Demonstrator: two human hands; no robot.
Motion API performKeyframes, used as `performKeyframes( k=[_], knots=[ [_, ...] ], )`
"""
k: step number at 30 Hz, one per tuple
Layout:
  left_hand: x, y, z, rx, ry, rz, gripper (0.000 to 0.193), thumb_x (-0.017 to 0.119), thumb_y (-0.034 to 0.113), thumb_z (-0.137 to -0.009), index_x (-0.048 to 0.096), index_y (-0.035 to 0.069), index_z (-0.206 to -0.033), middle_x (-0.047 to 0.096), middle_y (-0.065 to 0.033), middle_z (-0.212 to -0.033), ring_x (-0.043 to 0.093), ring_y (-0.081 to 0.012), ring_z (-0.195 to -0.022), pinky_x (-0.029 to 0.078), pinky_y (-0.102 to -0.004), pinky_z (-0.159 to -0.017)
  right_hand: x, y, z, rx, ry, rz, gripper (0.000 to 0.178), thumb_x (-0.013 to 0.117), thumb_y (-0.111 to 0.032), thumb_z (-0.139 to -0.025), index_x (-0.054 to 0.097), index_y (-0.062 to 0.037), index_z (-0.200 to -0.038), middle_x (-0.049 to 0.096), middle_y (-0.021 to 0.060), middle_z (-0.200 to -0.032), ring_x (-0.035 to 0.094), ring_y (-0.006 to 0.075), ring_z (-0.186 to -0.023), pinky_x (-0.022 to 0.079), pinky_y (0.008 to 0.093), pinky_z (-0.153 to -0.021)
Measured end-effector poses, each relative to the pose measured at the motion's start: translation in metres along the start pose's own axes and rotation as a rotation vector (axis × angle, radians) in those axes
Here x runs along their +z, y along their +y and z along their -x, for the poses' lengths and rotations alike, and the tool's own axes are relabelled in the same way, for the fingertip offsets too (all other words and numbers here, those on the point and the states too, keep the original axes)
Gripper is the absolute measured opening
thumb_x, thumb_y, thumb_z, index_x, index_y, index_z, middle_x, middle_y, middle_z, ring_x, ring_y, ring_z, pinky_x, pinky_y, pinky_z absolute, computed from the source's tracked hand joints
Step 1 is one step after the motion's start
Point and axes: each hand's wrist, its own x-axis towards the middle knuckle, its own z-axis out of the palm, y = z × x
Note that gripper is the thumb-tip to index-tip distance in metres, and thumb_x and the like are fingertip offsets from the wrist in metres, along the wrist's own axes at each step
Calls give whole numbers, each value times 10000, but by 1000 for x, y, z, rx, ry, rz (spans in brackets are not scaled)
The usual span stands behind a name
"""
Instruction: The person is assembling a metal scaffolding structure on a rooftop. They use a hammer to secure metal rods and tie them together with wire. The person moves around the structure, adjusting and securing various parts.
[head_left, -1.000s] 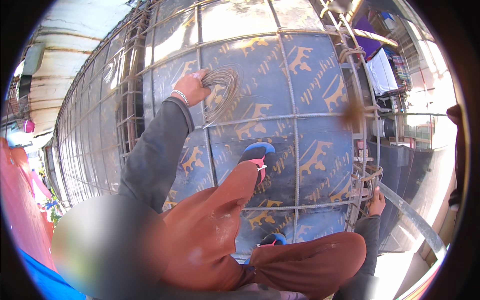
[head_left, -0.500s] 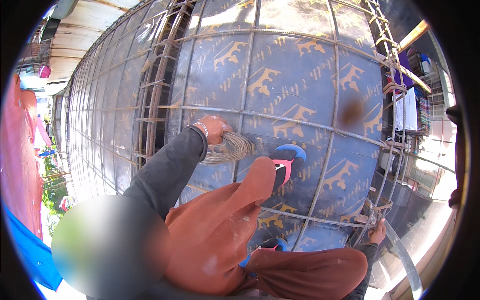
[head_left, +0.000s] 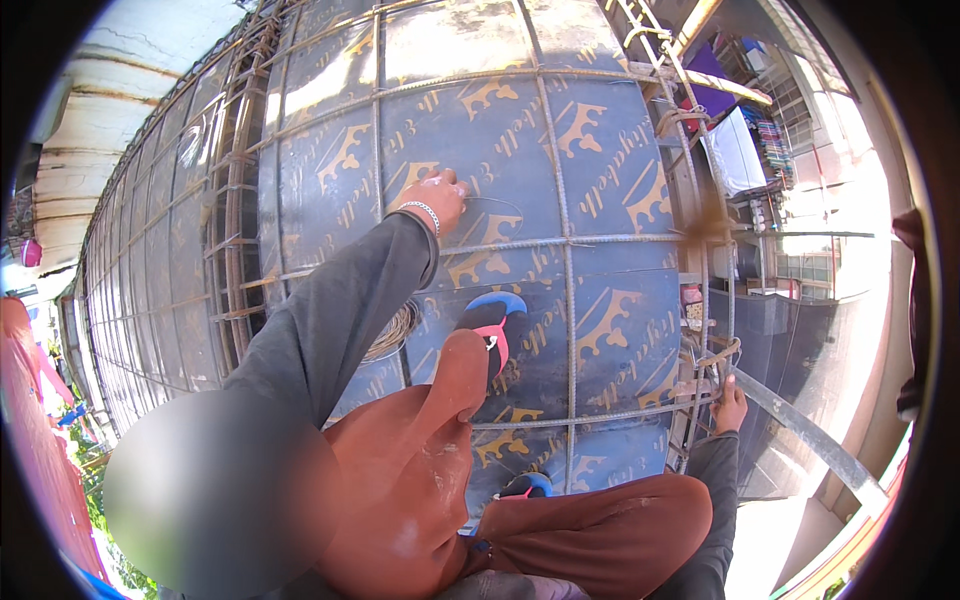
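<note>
Nearest, the person's brown trousers (head_left: 600, 535) are folded at the knees behind the wire coil (head_left: 400, 330), which lies on the sheeting, partly hidden by the left sleeve (head_left: 330, 310). A blue-toed shoe (head_left: 490, 325) stands just right of the coil — a careless shift of that foot could snag the loops and tangle them. Well right of the coil, the right hand (head_left: 730, 405) is at the side rebar cage (head_left: 680, 118); I cannot tell whether its fingers close on a bar. Were it leaning there, a slip might upset the balance.

Beyond the coil, the left hand (head_left: 437, 195) is palm-down, fingers bent narrow beside a loose strand (head_left: 497, 202); whether it pinches the wire is hidden. A springy end could prick bare skin.

Around the coil spreads dark, smooth sheeting (head_left: 630, 265) with gold prints, crossed by ribbed bars (head_left: 569, 320), with sun glare farthest beyond. Left of the coil runs another rebar cage (head_left: 238, 160), then pale metal roofing (head_left: 115, 120); far right — purple cloth (head_left: 712, 78) and white cloth (head_left: 737, 150).
</note>
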Motion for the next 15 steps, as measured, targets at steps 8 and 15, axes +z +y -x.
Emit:
performKeyframes(
  k=[8, 15],
  knots=[
    [14, 36, -42, 88, -109, -184, 264, 470, 104, -897, 608, 58, -1117, 584, -135, -1192, 576, -306, -1152, 520, -414, -909, -14, 11, 6, -248, 322, 245, 513, 651, -448, -907, 684, 63, -872, 654, 102, -785, 586, 185, -728, 477, 335, -709],
    [-1, 16, -38, 95, 229, 40, 133, 528, 80, -867, 553, 17, -981, 588, -182, -1033, 604, -381, -980, 517, -462, -784, -32, -100, 34, -260, 580, -116, 353, 695, -304, -901, 691, 39, -984, 659, 67, -851, 573, 136, -747, 472, 273, -707]
  ],
)
